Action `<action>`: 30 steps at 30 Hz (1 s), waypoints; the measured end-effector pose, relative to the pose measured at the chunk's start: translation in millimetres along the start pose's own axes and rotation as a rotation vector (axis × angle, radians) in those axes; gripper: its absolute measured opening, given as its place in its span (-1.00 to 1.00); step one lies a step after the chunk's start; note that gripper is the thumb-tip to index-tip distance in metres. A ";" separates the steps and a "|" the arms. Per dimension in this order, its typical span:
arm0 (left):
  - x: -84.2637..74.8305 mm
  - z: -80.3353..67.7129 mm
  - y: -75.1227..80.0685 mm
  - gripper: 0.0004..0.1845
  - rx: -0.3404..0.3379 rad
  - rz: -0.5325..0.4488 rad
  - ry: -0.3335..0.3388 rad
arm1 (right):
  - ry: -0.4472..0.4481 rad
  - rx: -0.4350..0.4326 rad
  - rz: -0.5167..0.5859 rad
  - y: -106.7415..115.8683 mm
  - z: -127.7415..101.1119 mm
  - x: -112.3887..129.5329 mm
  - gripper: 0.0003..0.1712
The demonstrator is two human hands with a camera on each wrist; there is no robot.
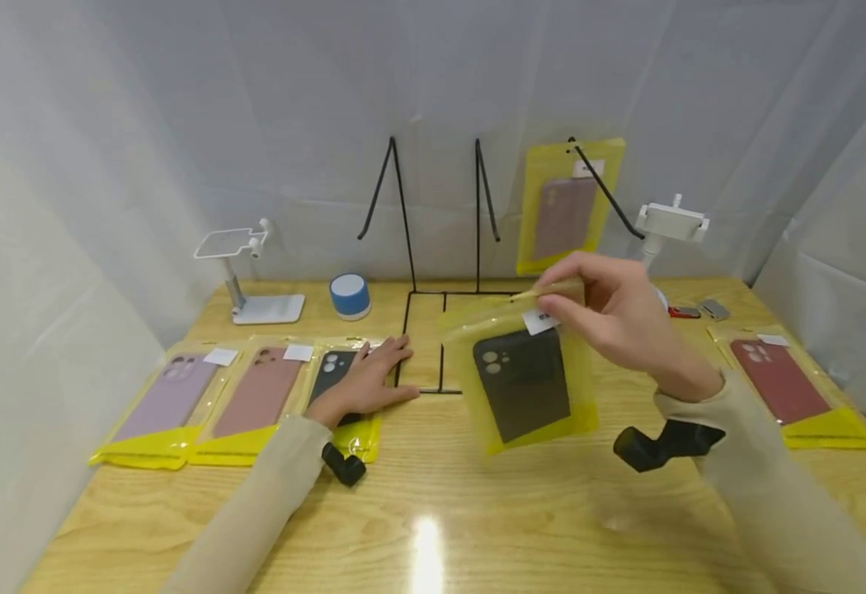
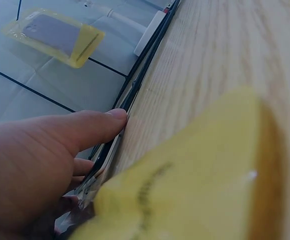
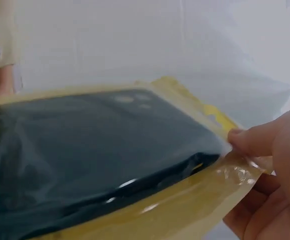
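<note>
My right hand (image 1: 589,307) pinches the top edge of a yellow packet holding a black phone case (image 1: 524,381) and holds it up above the table. The right wrist view shows that black case (image 3: 95,150) up close, with my fingers (image 3: 265,145) on the packet's clear top strip. My left hand (image 1: 369,379) lies flat, fingers straight, on another packet with a black case (image 1: 332,375) lying on the table. Its fingertips (image 2: 112,120) reach the base of a black wire rack (image 1: 433,272).
A lilac case packet (image 1: 169,400) and a pink one (image 1: 261,396) lie at the left, a red one (image 1: 782,381) at the right. Another packet (image 1: 562,206) hangs on the rack. Two white phone stands (image 1: 243,272) (image 1: 670,223) and a blue-white cylinder (image 1: 349,295) stand behind.
</note>
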State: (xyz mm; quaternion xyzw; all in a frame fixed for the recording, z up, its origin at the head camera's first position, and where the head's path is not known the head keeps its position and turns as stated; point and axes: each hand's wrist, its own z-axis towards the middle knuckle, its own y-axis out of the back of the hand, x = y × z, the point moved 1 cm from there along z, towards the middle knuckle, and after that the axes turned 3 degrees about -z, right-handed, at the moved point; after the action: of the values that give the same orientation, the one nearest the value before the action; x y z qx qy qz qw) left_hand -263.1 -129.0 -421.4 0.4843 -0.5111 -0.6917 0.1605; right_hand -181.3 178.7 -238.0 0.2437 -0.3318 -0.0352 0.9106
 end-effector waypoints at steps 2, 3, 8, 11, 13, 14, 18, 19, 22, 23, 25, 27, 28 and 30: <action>0.7 -0.1 0.3 -0.24 -0.004 0.000 -0.001 | -0.018 0.018 -0.040 3.2 9.8 5.8 -0.79; 1.1 -0.1 0.3 -0.24 -0.007 0.000 -0.001 | -0.027 0.022 -0.073 4.9 14.5 8.4 -0.79; 3.0 0.5 -1.2 -0.24 -0.010 0.002 -0.009 | -0.092 0.032 -0.208 12.1 33.9 14.9 -0.88; 3.3 1.1 -2.0 -0.24 -0.008 0.000 -0.015 | -0.142 0.031 -0.288 15.7 41.2 14.3 -0.90; 3.6 1.2 -2.2 -0.24 -0.009 -0.001 -0.017 | -0.171 0.029 -0.330 17.5 45.8 12.6 -0.89; 3.3 1.0 -2.0 -0.24 -0.008 -0.002 -0.016 | -0.182 0.030 -0.348 18.2 47.9 11.5 -0.89; 2.3 2.0 -2.3 -0.24 -0.007 -0.004 -0.023 | -0.195 0.050 -0.405 21.0 55.7 8.3 -0.89; 1.8 2.4 -2.6 -0.25 -0.007 -0.004 -0.026 | -0.200 0.058 -0.418 21.6 57.1 7.9 -0.90; 0.2 4.0 -3.2 -0.24 -0.004 -0.012 -0.034 | -0.222 0.088 -0.457 23.0 58.8 8.0 -0.92; -0.2 4.6 -3.3 -0.24 -0.002 -0.014 -0.036 | -0.227 0.098 -0.469 23.2 58.7 8.2 -0.93; -1.0 5.9 -3.6 -0.24 0.000 -0.016 -0.039 | -0.238 0.110 -0.493 23.4 58.4 8.4 -0.93; -1.4 6.9 -4.2 -0.25 0.000 -0.015 -0.042 | -0.231 0.114 -0.532 23.3 59.0 7.8 -0.93; -1.7 7.2 -4.4 -0.25 0.001 -0.014 -0.043 | -0.232 0.112 -0.552 23.0 60.0 6.9 -0.93; -2.1 7.4 -4.6 -0.25 0.003 -0.012 -0.044 | -0.241 0.107 -0.591 21.5 63.2 3.7 -0.93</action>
State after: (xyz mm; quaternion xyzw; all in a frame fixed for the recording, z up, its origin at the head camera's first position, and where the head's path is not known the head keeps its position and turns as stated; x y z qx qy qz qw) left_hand -267.0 -121.5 -424.3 0.4724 -0.5126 -0.7023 0.1442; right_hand -219.7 170.1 -184.0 0.3712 -0.3536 -0.3094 0.8009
